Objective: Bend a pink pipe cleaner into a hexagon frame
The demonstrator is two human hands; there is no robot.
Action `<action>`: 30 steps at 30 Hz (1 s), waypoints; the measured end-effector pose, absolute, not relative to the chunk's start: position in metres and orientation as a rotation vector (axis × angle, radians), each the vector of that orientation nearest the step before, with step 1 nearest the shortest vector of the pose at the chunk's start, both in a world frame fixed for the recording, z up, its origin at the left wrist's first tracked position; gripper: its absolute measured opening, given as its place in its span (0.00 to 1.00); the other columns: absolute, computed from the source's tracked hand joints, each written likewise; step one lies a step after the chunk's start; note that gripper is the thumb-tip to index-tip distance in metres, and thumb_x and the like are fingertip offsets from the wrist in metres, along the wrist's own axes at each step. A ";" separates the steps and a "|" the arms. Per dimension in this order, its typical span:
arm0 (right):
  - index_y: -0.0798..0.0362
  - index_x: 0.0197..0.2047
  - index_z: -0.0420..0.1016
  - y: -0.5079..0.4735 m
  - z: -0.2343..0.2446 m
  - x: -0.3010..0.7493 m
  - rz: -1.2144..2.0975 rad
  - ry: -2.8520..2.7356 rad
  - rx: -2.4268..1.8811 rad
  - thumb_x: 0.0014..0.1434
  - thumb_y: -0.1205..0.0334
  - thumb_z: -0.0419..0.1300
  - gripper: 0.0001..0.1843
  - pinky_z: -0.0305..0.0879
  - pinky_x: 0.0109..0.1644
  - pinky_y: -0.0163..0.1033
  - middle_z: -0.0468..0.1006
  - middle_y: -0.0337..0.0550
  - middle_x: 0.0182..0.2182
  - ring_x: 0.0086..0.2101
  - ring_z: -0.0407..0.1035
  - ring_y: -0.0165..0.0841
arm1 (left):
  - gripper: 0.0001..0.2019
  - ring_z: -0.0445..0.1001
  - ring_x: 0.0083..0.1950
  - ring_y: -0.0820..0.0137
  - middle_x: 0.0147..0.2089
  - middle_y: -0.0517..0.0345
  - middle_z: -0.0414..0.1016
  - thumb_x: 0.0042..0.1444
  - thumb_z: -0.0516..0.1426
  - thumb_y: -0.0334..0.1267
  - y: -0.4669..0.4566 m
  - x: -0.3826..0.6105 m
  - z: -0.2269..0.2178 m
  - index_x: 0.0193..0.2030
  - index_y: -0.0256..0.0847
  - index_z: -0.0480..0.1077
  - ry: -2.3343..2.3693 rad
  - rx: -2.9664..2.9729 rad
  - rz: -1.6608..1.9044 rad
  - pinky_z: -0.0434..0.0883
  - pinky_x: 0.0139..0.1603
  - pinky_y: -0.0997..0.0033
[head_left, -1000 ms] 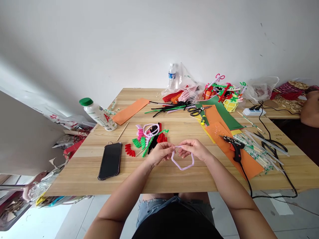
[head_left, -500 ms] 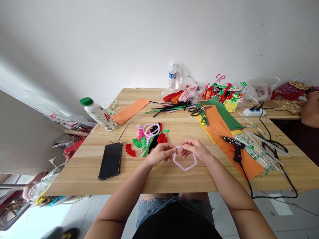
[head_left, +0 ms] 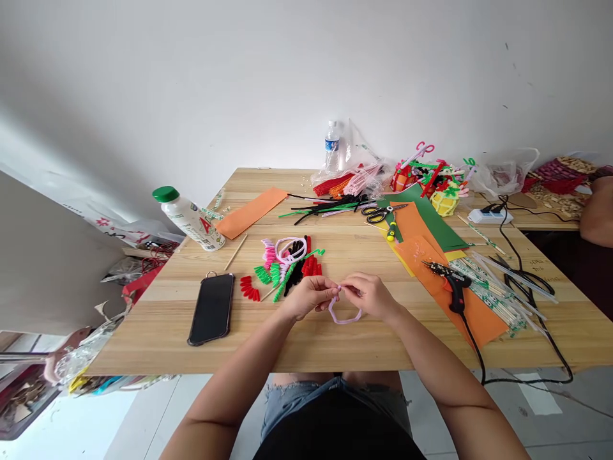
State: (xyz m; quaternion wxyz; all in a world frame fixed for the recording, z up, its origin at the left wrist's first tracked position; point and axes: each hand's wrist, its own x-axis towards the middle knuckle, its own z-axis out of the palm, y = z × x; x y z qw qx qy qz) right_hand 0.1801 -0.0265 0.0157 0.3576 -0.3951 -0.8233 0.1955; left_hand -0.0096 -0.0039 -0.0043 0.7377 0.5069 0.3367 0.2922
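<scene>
A pale lilac pipe cleaner [head_left: 345, 321], bent into a loop, hangs between my two hands above the front of the table. My left hand [head_left: 313, 298] pinches it at the top left of the loop. Close beside it, my right hand [head_left: 370, 295] pinches the same spot with thumb and forefinger, and its fingers hide the loop's upper right part. Just beyond my left hand lies a pile of coiled pipe cleaners [head_left: 275, 273] in green, pink, red and black, with a lilac ring [head_left: 291, 250] on top.
A phone [head_left: 211, 310] and a white bottle [head_left: 189, 220] stand to the left. On the right are a glue gun [head_left: 456, 287] with its cord, orange paper [head_left: 483, 326], wrapped sticks and black scissors [head_left: 527, 284]. Pipe cleaner bundles [head_left: 330, 206] lie behind. Another person's arm [head_left: 597, 214] shows far right.
My right hand has moved left, close against my left hand, and its fingers have closed in at the top of the loop. The loop has shifted slightly left and looks narrower.
</scene>
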 end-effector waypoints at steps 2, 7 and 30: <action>0.51 0.34 0.74 -0.027 0.014 0.179 0.442 -2.140 -1.036 0.60 0.66 0.52 0.10 0.63 0.33 0.37 0.76 0.45 0.29 0.29 0.68 0.32 | 0.19 0.60 0.17 0.81 0.19 0.62 0.67 0.43 0.66 0.49 -0.005 -0.009 -0.006 0.30 0.33 0.71 0.754 1.118 0.648 0.53 0.16 0.81; 0.51 0.29 0.70 -0.031 0.006 0.172 0.319 -2.111 -1.127 0.58 0.67 0.53 0.08 0.59 0.30 0.35 0.73 0.42 0.24 0.25 0.64 0.30 | 0.21 0.60 0.16 0.81 0.18 0.64 0.67 0.40 0.66 0.51 -0.009 -0.003 -0.006 0.29 0.34 0.70 0.821 1.125 0.733 0.54 0.15 0.81; 0.56 0.37 0.73 -0.023 0.012 0.189 1.385 -1.629 -1.136 0.56 0.53 0.59 0.14 0.63 0.19 0.30 0.68 0.33 0.18 0.16 0.64 0.25 | 0.21 0.59 0.16 0.82 0.20 0.64 0.67 0.40 0.67 0.48 -0.005 -0.011 0.007 0.33 0.34 0.70 0.801 1.050 0.703 0.53 0.16 0.81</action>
